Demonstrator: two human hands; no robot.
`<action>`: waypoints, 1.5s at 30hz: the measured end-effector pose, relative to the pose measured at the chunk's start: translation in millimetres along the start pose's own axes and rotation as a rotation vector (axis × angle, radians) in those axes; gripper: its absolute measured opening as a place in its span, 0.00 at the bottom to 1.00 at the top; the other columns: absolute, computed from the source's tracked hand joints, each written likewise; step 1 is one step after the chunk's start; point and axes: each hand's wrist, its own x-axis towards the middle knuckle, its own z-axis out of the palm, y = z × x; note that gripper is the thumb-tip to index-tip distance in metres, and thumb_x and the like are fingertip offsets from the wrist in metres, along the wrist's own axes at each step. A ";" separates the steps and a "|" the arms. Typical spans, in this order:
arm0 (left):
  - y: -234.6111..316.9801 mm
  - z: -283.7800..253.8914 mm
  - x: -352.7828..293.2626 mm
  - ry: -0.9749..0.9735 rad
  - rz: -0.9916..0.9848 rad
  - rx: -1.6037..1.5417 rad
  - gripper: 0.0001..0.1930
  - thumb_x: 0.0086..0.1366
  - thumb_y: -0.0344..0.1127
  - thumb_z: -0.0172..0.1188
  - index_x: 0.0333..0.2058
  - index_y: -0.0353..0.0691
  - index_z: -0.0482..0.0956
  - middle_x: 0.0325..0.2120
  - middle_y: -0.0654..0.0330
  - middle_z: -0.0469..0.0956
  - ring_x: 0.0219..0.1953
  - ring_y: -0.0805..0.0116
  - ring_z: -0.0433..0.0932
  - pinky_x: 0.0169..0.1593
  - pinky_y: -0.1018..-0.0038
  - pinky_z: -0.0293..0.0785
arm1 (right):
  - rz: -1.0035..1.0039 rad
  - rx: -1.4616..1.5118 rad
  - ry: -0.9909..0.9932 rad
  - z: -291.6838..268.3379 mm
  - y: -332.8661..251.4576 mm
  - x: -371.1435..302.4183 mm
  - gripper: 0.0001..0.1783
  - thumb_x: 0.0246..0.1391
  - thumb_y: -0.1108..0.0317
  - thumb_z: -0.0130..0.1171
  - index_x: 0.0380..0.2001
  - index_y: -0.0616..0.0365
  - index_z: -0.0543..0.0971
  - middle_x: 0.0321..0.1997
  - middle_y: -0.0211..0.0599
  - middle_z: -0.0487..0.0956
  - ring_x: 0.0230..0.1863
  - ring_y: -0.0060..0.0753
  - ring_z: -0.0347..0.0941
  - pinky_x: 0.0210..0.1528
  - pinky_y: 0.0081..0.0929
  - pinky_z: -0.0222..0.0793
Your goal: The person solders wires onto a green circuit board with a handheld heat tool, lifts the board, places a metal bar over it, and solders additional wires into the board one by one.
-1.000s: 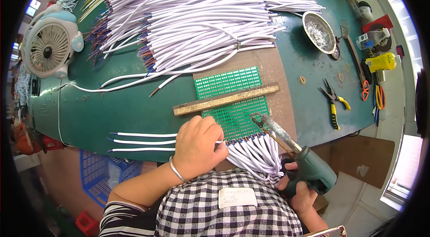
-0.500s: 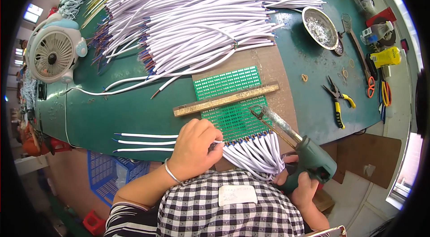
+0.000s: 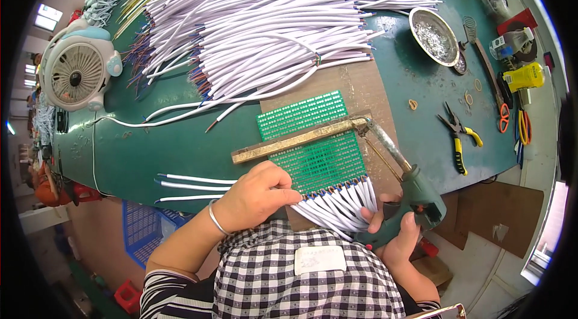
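My left hand (image 3: 256, 195) is closed, with thumb and fingers pinched on white cables (image 3: 195, 187) at the lower left corner of a green perforated circuit board (image 3: 319, 168). Several loose cable ends with blue tips stick out to its left. Along the board's near edge runs a row of white cables (image 3: 334, 213) with stripped coloured ends. My right hand (image 3: 397, 240) grips a dark green soldering gun (image 3: 423, 195). Its tip rests at the right end of a long gold-brown bar (image 3: 295, 139) lying across the board.
A brown cardboard sheet (image 3: 376, 105) lies under the board. Behind it spreads a big heap of white cables (image 3: 277, 30). At right are a metal bowl (image 3: 433, 36) with silvery bits, yellow-black pliers (image 3: 457, 138) and orange-handled scissors (image 3: 504, 117). A fan (image 3: 75, 75) stands far left.
The soldering gun's tip has moved from over the board up and right to the bar's end. My left hand has stayed near the board's corner, still pinching.
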 end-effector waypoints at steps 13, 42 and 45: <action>-3.5 1.1 13.2 0.031 0.074 0.018 0.08 0.49 0.26 0.61 0.31 0.42 0.79 0.29 0.62 0.71 0.33 0.62 0.71 0.37 0.71 0.70 | 0.000 0.014 -0.051 -3.2 0.5 1.8 0.33 0.55 0.48 0.54 0.48 0.70 0.63 0.43 0.48 0.71 0.23 0.31 0.71 0.46 0.49 0.75; -41.1 -54.5 264.3 0.417 -0.104 -0.383 0.06 0.58 0.33 0.59 0.33 0.38 0.78 0.32 0.60 0.79 0.31 0.70 0.75 0.37 0.73 0.70 | -0.211 0.306 0.119 -24.8 -9.8 -0.2 0.24 0.63 0.49 0.42 0.55 0.52 0.62 0.52 0.33 0.71 0.24 0.22 0.67 0.47 0.33 0.74; 6.8 -162.7 282.3 0.747 0.163 -1.042 0.04 0.64 0.34 0.57 0.31 0.42 0.74 0.25 0.65 0.75 0.21 0.79 0.68 0.26 0.82 0.65 | -0.242 0.303 0.086 -27.1 -13.2 0.4 0.24 0.63 0.49 0.41 0.54 0.53 0.62 0.51 0.34 0.71 0.24 0.21 0.67 0.46 0.32 0.75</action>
